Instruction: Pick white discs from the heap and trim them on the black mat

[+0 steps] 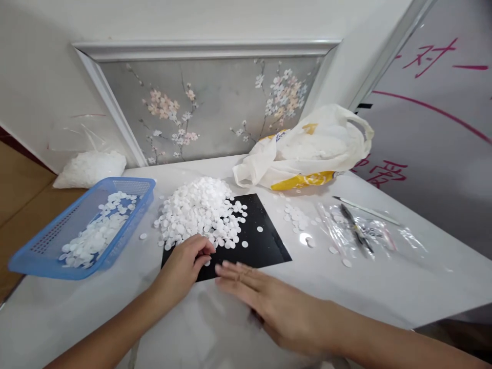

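Observation:
A heap of small white discs (198,207) covers the left part of a black sheet (265,238) on the white table. My left hand (188,264) is at the near edge of the heap, its fingers curled together with a white disc at the fingertips. To its right, my right hand (269,302) stretches its fingers out over the front edge of the black sheet, palm down and slightly blurred. No object shows in it. A few single discs lie apart from the heap on the sheet.
A blue basket (148,197) with white discs stands at the left, a clear bag of white pieces (94,168) behind it. A white and yellow plastic bag (307,154) lies at the back right. Loose discs (295,218), clear bags (407,241), tweezers (355,225) and a thin tool (369,209) lie right.

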`<action>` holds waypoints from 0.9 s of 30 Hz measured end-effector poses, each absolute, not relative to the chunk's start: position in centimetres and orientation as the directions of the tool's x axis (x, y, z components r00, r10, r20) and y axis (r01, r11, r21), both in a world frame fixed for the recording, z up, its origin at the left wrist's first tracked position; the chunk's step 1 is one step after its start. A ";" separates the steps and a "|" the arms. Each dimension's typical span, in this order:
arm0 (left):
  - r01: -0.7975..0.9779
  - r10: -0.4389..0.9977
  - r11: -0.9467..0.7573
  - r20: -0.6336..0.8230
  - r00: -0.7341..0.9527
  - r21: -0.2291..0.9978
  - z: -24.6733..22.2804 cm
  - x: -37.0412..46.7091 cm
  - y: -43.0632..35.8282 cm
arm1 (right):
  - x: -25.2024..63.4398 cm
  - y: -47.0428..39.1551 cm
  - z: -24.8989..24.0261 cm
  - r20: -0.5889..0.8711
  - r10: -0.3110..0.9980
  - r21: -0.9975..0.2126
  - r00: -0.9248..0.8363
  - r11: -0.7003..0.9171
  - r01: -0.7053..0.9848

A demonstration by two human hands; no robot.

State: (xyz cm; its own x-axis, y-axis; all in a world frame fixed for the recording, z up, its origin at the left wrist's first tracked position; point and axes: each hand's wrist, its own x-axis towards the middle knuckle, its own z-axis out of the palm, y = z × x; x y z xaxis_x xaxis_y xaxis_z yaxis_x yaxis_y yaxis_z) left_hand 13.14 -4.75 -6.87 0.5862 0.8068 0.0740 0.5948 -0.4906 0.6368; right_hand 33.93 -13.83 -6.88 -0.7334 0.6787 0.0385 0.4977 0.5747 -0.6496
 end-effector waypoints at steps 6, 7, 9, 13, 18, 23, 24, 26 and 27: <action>0.588 0.699 -0.690 0.174 0.694 0.422 -6.7 15.3 -4.4 | 34.8 -14.0 -6.9 0.000 0.723 -0.654 -0.691 0.523 0.547; 0.582 0.666 -0.730 0.180 0.724 0.359 -6.8 15.8 -4.4 | 35.1 -14.2 -6.7 -0.024 0.755 -0.645 -0.655 0.489 0.587; 0.586 0.626 -0.777 0.180 0.759 0.229 -7.1 16.8 -4.3 | 35.7 -14.7 -6.3 -0.077 0.740 -0.672 -0.668 0.456 0.584; 0.599 0.618 -0.787 0.176 0.767 0.149 -7.9 17.9 -3.8 | 37.1 -15.2 -5.6 -0.091 0.784 -0.816 -0.614 0.295 0.497; 0.567 0.591 -0.806 0.180 0.786 0.169 -8.0 17.7 -3.8 | 37.5 -12.7 -6.0 -0.120 0.962 -0.843 -0.244 0.031 0.536; 0.577 0.689 -0.706 0.210 0.694 0.411 -6.3 16.9 -4.6 | 36.2 -9.3 -6.2 -0.093 0.983 -0.916 -0.159 -0.022 0.401; 0.600 0.756 -0.623 0.192 0.625 0.502 -5.9 16.6 -4.8 | 35.8 -8.7 -6.2 -0.102 0.981 -0.932 -0.165 -0.036 0.360; 0.622 0.872 -0.424 0.112 0.476 0.658 -5.2 16.2 -5.3 | 34.9 -7.7 -6.3 -0.141 0.971 -0.958 -0.195 -0.084 0.273; 0.599 0.905 -0.331 0.065 0.421 0.729 -5.0 16.0 -5.6 | 34.4 -7.4 -6.4 -0.158 0.964 -0.967 -0.214 -0.107 0.230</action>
State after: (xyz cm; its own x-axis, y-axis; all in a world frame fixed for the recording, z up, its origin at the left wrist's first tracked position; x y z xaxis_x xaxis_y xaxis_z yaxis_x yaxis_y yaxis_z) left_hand 16.00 -5.59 -5.01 0.4213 0.9046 0.0646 0.5989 -0.3310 0.7293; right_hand 34.37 -7.41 -6.43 -0.2140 0.9640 -0.1577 0.2302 -0.1071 -0.9672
